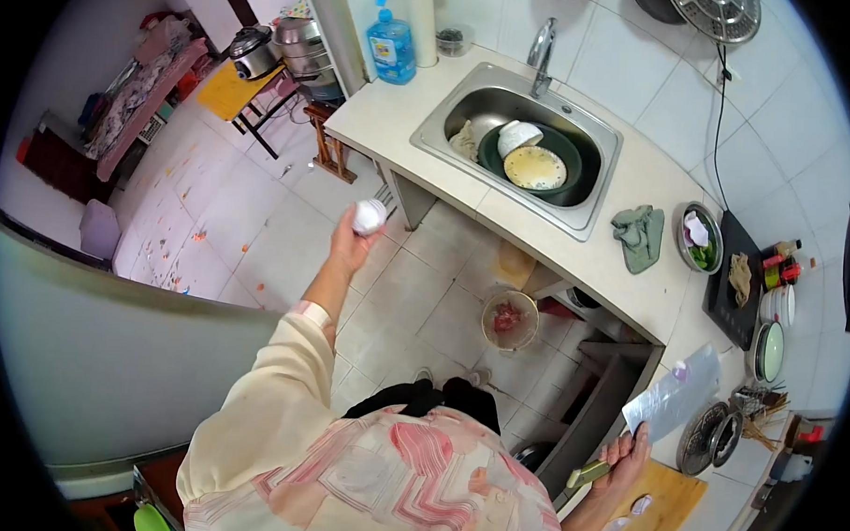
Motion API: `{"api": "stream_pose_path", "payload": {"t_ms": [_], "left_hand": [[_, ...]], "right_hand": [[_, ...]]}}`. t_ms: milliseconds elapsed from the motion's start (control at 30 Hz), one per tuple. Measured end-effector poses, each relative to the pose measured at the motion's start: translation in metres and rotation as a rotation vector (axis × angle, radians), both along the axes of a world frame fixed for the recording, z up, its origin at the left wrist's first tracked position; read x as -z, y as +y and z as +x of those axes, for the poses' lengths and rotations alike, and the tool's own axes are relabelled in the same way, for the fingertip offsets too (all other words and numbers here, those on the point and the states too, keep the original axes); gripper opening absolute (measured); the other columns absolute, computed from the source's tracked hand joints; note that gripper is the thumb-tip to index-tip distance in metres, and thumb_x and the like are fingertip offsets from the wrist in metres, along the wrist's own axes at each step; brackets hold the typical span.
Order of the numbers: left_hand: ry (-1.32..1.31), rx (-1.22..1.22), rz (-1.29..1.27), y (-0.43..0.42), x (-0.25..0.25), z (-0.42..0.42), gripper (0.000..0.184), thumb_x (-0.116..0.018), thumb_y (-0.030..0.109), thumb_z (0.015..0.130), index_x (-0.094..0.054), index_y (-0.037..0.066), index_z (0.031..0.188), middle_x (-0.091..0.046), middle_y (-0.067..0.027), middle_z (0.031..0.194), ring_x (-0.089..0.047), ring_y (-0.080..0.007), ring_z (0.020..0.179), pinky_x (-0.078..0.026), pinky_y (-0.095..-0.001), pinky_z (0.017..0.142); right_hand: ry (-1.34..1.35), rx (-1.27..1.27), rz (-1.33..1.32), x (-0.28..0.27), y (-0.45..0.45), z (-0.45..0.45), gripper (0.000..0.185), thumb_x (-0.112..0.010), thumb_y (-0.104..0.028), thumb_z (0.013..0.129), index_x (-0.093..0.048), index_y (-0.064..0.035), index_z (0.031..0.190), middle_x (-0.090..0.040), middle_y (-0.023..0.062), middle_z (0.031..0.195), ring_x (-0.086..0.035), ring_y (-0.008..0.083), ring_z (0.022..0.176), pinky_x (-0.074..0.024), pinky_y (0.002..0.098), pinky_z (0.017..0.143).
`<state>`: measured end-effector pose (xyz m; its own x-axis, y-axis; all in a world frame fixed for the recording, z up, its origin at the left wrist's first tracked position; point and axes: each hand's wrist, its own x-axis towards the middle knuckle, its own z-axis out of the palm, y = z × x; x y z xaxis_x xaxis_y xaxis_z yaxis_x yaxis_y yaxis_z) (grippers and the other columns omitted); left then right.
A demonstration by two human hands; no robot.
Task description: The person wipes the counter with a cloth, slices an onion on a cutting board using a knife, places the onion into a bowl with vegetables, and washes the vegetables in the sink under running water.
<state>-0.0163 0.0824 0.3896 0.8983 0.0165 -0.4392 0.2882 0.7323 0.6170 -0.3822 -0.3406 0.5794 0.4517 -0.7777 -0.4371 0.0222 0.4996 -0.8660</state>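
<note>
My left hand [350, 248] is raised out over the floor, its fingers closed around a round whitish onion [369, 218] with faint stripes. On the right, my right hand [626, 467] grips a cleaver [675, 398]; its greenish handle shows below the fingers. A small pale purple piece [681, 371] clings to the broad blade. Under and beside that hand lies a wooden cutting board [671, 499]. Purple-edged slices [640, 504] rest on the board, partly hidden by my right forearm.
A steel sink [584, 219] holds a dark green basin with bowls. Along the counter [511, 217] are a green cloth [638, 237], a metal bowl of vegetables [698, 239] and a black cooktop [735, 276]. On the floor stands a bin [510, 336]; an open cabinet door [607, 403] juts out.
</note>
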Motion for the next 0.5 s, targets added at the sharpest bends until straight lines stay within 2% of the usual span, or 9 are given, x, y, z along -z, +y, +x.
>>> {"api": "stream_pose_path", "payload": {"t_ms": [67, 133, 267, 367, 500], "left_hand": [[-0.02, -0.011, 0.034, 0.006, 0.001, 0.013, 0.043, -0.05, 0.033, 0.093, -0.048, 0.0, 0.12, -0.055, -0.017, 0.119, -0.055, -0.0322, 0.109, -0.052, -0.0444, 0.088], [0.001, -0.104, 0.11, 0.009, -0.015, 0.033, 0.039, -0.054, 0.032, 0.09, -0.05, 0.002, 0.115, -0.055, -0.0162, 0.113, -0.056, -0.0323, 0.104, -0.052, -0.048, 0.084], [0.014, -0.135, 0.22, 0.014, -0.026, 0.068, 0.039, -0.054, 0.032, 0.09, -0.051, 0.002, 0.114, -0.055, -0.0161, 0.111, -0.054, -0.0313, 0.105, -0.053, -0.0482, 0.083], [0.017, -0.192, 0.434, 0.015, -0.029, 0.118, 0.042, -0.053, 0.035, 0.089, -0.05, 0.0, 0.113, -0.056, -0.014, 0.107, -0.057, -0.0278, 0.094, -0.056, -0.0452, 0.079], [0.031, -0.155, 0.479, 0.014, -0.017, 0.194, 0.046, -0.054, 0.04, 0.088, -0.052, -0.002, 0.108, -0.057, -0.0146, 0.101, -0.059, -0.0267, 0.083, -0.058, -0.0404, 0.07]], "right_hand": [[0.047, 0.005, 0.005, 0.002, -0.014, 0.007, 0.018, -0.055, -0.027, 0.093, -0.046, -0.015, 0.083, -0.033, -0.0063, 0.049, -0.03, 0.0055, 0.034, -0.0322, 0.0228, 0.03], [0.031, -0.003, 0.017, 0.005, -0.027, 0.019, 0.015, -0.055, -0.026, 0.093, -0.047, -0.0145, 0.097, -0.032, -0.0049, 0.049, -0.03, 0.0076, 0.034, -0.0302, 0.0244, 0.031], [0.044, 0.075, -0.018, 0.003, -0.049, 0.043, 0.014, -0.054, -0.026, 0.093, -0.049, -0.0135, 0.093, -0.034, -0.0045, 0.05, -0.033, 0.0076, 0.035, -0.0332, 0.0253, 0.033], [-0.024, 0.099, 0.008, 0.008, -0.062, 0.045, 0.013, -0.053, -0.026, 0.094, -0.049, -0.0138, 0.091, -0.034, -0.0046, 0.05, -0.032, 0.0072, 0.036, -0.034, 0.0245, 0.033], [-0.014, 0.244, 0.006, 0.006, -0.058, 0.056, 0.015, -0.054, -0.025, 0.094, -0.049, -0.0131, 0.087, -0.034, -0.005, 0.051, -0.032, 0.0066, 0.036, -0.034, 0.0242, 0.034]]}}
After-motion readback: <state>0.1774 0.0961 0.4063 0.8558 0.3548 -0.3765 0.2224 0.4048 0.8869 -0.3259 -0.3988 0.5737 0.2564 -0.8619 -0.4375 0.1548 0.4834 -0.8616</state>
